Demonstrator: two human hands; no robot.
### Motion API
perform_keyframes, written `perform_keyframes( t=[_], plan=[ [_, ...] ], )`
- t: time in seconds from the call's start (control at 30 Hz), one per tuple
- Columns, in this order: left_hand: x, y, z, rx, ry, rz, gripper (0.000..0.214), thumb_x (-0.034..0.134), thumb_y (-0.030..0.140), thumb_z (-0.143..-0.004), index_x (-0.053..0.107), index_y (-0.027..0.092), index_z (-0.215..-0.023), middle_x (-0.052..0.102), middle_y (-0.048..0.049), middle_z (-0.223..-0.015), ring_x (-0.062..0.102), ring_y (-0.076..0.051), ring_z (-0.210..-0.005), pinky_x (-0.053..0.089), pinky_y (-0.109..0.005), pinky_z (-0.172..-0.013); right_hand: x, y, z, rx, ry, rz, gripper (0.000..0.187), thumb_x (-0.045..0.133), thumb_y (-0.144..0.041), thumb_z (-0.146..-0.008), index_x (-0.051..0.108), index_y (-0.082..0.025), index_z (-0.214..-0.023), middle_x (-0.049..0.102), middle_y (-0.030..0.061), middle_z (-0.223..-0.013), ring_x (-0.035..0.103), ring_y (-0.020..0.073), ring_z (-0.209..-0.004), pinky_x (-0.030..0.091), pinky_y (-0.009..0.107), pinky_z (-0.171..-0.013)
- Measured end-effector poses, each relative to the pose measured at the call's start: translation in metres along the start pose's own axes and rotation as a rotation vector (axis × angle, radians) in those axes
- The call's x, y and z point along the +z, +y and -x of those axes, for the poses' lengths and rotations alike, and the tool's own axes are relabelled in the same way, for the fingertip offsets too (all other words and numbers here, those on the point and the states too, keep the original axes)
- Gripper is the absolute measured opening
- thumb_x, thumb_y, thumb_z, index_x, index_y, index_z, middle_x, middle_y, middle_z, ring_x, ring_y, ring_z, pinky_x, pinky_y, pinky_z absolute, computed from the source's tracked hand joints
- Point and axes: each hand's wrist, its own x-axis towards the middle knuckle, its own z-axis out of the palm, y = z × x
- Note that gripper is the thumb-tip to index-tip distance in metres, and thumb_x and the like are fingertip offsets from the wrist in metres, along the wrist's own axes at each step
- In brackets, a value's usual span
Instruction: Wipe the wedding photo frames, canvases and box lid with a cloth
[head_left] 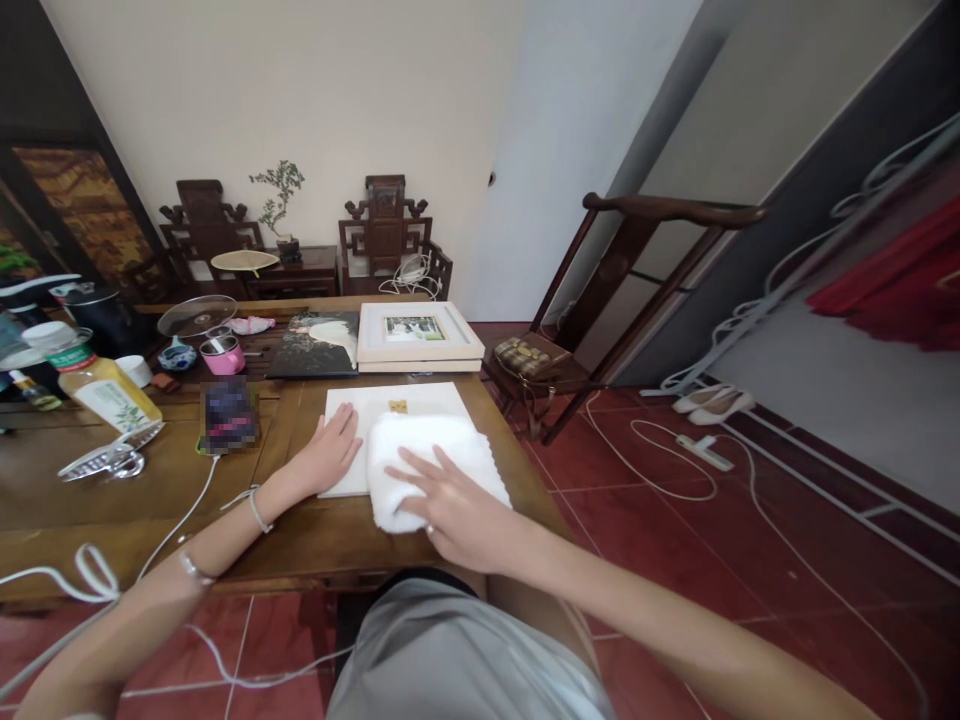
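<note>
A white picture frame lies face down on the wooden table, a small brass hanger near its far edge. My left hand rests flat on the frame's left side, fingers stretched out. My right hand lies spread on a folded white cloth that covers the frame's near right part.
Beyond the frame lie a stacked white framed picture and a dark print. To the left are a phone, a pink cup, a bottle and white cables. A wooden chair stands to the right.
</note>
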Motion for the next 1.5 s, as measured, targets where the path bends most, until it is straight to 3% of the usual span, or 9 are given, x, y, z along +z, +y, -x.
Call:
perform_keyframes(
  t=[0.17,0.3,0.5,0.63,0.77,0.9,1.13,1.27,1.5],
  plan=[
    [0.001,-0.002,0.0,0.017,0.012,0.008,0.054,0.022,0.033,-0.1,0.028,0.003,-0.145,0.022,-0.0255,-0.156,0.015,-0.032,-0.147,0.019,-0.057,-0.115,-0.001,-0.004,0.002,0.027,0.008,-0.029,0.05,0.047,-0.004,-0.07,0.067,-0.017,-0.114,0.042,0.0092,-0.15,0.02,0.0306,-0.145,0.017,0.061,-0.114],
    [0.003,-0.004,0.0,0.016,0.018,0.026,0.055,0.023,0.035,-0.1,0.028,0.004,-0.145,0.022,-0.0255,-0.156,0.015,-0.032,-0.147,0.018,-0.058,-0.115,-0.002,0.019,-0.026,0.085,0.057,-0.019,0.052,0.046,-0.002,-0.07,0.065,-0.018,-0.116,0.045,0.0102,-0.148,0.025,0.0309,-0.144,0.022,0.062,-0.112],
    [0.003,-0.005,-0.001,-0.004,0.01,0.036,0.055,0.024,0.035,-0.1,0.029,0.005,-0.146,0.021,-0.024,-0.157,0.013,-0.031,-0.148,0.017,-0.056,-0.116,-0.008,0.06,-0.078,0.138,0.101,0.072,0.046,0.045,-0.004,-0.077,0.063,-0.013,-0.119,0.052,0.0198,-0.139,0.032,0.0319,-0.14,0.03,0.058,-0.107],
    [0.003,-0.006,-0.001,0.012,0.011,0.035,0.055,0.023,0.036,-0.1,0.029,0.005,-0.146,0.021,-0.0239,-0.157,0.013,-0.03,-0.148,0.016,-0.055,-0.117,-0.006,0.07,-0.097,0.164,0.118,0.117,0.045,0.046,-0.006,-0.08,0.062,-0.014,-0.122,0.051,0.0177,-0.141,0.03,0.0308,-0.141,0.031,0.057,-0.106],
    [0.005,-0.008,-0.002,0.031,0.029,0.032,0.054,0.023,0.035,-0.1,0.03,0.006,-0.146,0.023,-0.0237,-0.156,0.015,-0.031,-0.147,0.018,-0.056,-0.116,-0.002,0.058,-0.088,0.152,0.093,0.145,0.047,0.048,-0.004,-0.078,0.062,-0.013,-0.121,0.045,0.0157,-0.147,0.025,0.0343,-0.143,0.025,0.063,-0.108],
    [0.006,-0.009,-0.002,0.027,0.022,0.04,0.055,0.023,0.032,-0.099,0.031,0.004,-0.145,0.024,-0.0246,-0.156,0.016,-0.033,-0.147,0.02,-0.058,-0.115,0.0,0.028,-0.055,0.089,0.045,0.112,0.046,0.049,-0.006,-0.077,0.064,-0.014,-0.12,0.044,0.0159,-0.148,0.024,0.0365,-0.143,0.022,0.067,-0.108],
    [0.009,-0.01,-0.002,0.019,0.03,0.053,0.055,0.022,0.034,-0.1,0.031,0.004,-0.145,0.023,-0.0236,-0.156,0.014,-0.031,-0.148,0.018,-0.057,-0.116,-0.001,-0.019,-0.007,0.033,0.031,0.021,0.042,0.05,-0.008,-0.075,0.069,-0.017,-0.112,0.048,0.0118,-0.145,0.026,0.0341,-0.143,0.021,0.061,-0.113],
    [0.008,-0.011,-0.002,0.019,0.013,0.054,0.056,0.02,0.036,-0.1,0.029,0.006,-0.146,0.022,-0.023,-0.157,0.013,-0.031,-0.148,0.017,-0.056,-0.117,0.002,-0.002,-0.021,0.096,0.074,-0.005,0.045,0.049,-0.007,-0.073,0.068,-0.019,-0.113,0.049,0.0093,-0.145,0.029,0.0311,-0.142,0.023,0.058,-0.113],
    [0.006,-0.008,-0.002,0.009,0.027,0.079,0.054,0.025,0.034,-0.099,0.031,0.007,-0.146,0.023,-0.0224,-0.157,0.013,-0.031,-0.148,0.017,-0.057,-0.116,0.003,0.042,-0.075,0.218,0.143,0.082,0.047,0.048,-0.008,-0.077,0.062,-0.016,-0.121,0.046,0.0108,-0.147,0.028,0.0309,-0.142,0.023,0.057,-0.112]
  ],
)
